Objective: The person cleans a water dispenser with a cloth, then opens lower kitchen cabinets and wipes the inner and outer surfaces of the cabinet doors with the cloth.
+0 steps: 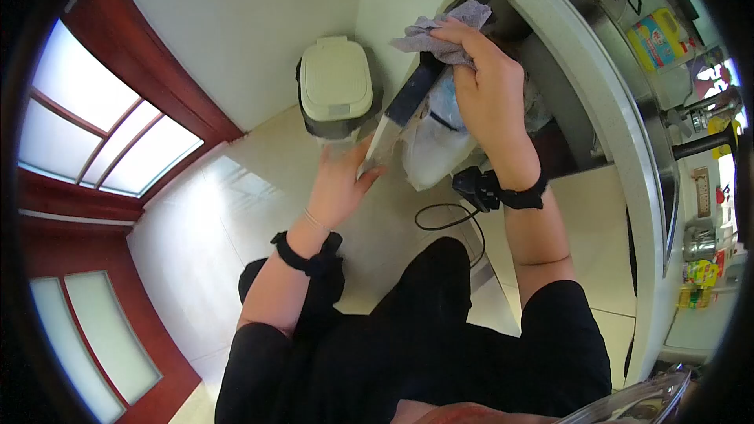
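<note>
My right hand (491,86) is closed on a crumpled grey cloth (452,31), which lies against the top of a narrow panel (412,94). The panel is dark along its upper part and white lower down, and looks like an open cabinet door or drawer front seen edge-on. My left hand (338,184) grips its lower white end between thumb and fingers; some fingertips are hidden behind it. Just right of the panel, beneath my right forearm, a pale plastic bag (432,153) bulges out beside the dark cabinet opening (561,122).
A lidded cream bin (336,82) stands against the wall, left of the panel. On the right runs the white countertop edge (640,149), with a yellow-capped bottle (658,38) above it. A dark cable (428,228) loops near my knee. A red-framed door (102,110) is at left.
</note>
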`<action>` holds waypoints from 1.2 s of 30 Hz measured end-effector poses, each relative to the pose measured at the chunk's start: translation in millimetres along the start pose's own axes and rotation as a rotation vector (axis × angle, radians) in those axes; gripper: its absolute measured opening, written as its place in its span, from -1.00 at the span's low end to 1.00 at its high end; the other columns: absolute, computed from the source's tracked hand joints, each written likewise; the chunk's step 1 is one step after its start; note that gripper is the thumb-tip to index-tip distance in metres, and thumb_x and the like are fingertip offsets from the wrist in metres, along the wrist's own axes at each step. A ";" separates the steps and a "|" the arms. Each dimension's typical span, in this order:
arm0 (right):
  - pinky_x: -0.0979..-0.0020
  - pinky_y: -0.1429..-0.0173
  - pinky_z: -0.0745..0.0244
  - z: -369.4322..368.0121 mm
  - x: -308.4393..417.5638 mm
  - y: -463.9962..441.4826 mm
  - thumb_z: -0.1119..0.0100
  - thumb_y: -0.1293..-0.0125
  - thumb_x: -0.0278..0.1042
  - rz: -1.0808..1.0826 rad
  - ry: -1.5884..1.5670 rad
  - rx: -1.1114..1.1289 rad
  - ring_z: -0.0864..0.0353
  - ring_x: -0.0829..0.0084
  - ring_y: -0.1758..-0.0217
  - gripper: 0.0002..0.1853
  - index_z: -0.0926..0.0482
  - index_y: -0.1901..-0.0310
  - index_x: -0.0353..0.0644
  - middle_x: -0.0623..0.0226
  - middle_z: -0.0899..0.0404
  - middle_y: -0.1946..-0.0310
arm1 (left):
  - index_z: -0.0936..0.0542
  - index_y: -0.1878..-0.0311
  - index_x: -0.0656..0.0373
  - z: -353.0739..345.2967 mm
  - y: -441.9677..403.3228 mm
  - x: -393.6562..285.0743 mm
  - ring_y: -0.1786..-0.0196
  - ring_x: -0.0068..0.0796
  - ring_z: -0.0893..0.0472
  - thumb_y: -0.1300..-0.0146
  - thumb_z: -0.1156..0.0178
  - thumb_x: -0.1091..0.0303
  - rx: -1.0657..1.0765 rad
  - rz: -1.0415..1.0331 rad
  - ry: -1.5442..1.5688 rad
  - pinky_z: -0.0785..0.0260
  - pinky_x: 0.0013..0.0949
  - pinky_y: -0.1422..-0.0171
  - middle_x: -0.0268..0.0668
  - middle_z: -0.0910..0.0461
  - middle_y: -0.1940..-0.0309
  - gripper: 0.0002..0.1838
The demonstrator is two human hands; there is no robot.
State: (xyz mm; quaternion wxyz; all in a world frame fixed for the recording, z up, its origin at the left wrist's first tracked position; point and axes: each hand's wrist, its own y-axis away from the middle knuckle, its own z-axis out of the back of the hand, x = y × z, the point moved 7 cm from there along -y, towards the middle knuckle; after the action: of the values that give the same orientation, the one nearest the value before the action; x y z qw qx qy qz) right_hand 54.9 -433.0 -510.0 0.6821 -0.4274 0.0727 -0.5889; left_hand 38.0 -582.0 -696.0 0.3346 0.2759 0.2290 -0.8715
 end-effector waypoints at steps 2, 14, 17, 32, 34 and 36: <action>0.43 -0.14 -0.34 1.4 18.5 10.4 0.21 0.10 -0.77 0.048 0.006 0.017 -0.50 0.15 -0.08 -0.54 -0.53 0.14 -0.27 0.03 -0.54 0.08 | -0.28 -0.26 0.03 0.8 0.5 -2.3 0.05 -0.12 -0.50 -0.17 -0.15 0.17 -0.020 -0.038 0.042 -0.07 0.03 -0.23 -0.12 -0.52 0.04 -0.42; 0.23 -0.04 -0.44 -10.0 77.1 49.5 0.04 0.26 -0.80 0.317 -0.174 -0.058 -0.54 0.04 0.07 -0.62 -0.52 0.30 -0.32 0.05 -0.55 0.26 | -0.34 -0.15 0.20 -2.7 5.7 2.5 0.31 -0.11 -0.54 -0.16 -0.16 0.11 -0.174 -0.115 0.021 -0.16 0.00 -0.21 -0.11 -0.55 0.40 -0.45; 0.26 -0.02 -0.45 -8.6 82.9 53.0 -0.02 0.27 -0.77 0.383 -0.283 -0.053 -0.56 0.10 0.08 -0.65 -0.53 0.32 -0.32 0.04 -0.57 0.27 | -0.33 -0.18 0.15 -1.0 9.1 5.8 0.30 -0.14 -0.54 -0.14 -0.16 0.09 -0.279 -0.200 0.150 -0.16 0.01 -0.23 -0.13 -0.55 0.39 -0.43; 0.27 -0.19 -0.22 -0.7 -39.4 195.5 0.28 -0.27 0.04 -0.548 -0.541 -0.682 -0.33 0.25 -0.11 -0.46 -0.30 -0.03 -0.31 0.11 -0.30 -0.02 | -0.44 -0.03 0.24 -7.0 -2.7 -24.9 0.03 -0.01 -0.47 -0.05 -0.26 0.15 -0.015 -0.165 -0.007 -0.31 -0.16 -0.08 -0.03 -0.48 0.04 -0.49; 0.28 -0.24 -0.13 -13.0 -40.5 215.9 0.31 -0.27 0.16 -0.619 -0.573 -0.709 -0.28 0.26 -0.14 -0.36 -0.31 -0.03 -0.35 0.06 -0.23 -0.10 | -0.26 -0.27 0.08 -19.4 -3.3 -28.2 0.02 -0.13 -0.50 0.01 -0.30 0.28 0.073 -0.102 0.113 -0.29 -0.23 -0.15 -0.12 -0.47 -0.02 -0.27; 0.25 -0.28 -0.10 -12.8 -31.5 218.7 0.33 -0.28 0.12 -0.568 -0.567 -0.722 -0.26 0.24 -0.18 -0.39 -0.31 -0.04 -0.33 0.05 -0.24 -0.13 | -0.25 -0.27 0.11 -33.7 -0.3 -37.5 0.00 -0.13 -0.50 0.03 -0.30 0.34 0.144 -0.145 0.138 -0.29 -0.24 -0.16 -0.11 -0.44 -0.06 -0.27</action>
State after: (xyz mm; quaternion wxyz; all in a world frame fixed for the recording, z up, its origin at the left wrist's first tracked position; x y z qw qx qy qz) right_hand 199.9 -425.0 -676.9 0.2986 -0.7797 -0.0348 -0.5493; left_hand 72.2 -545.0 -697.2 0.2333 0.3412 0.2078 -0.8865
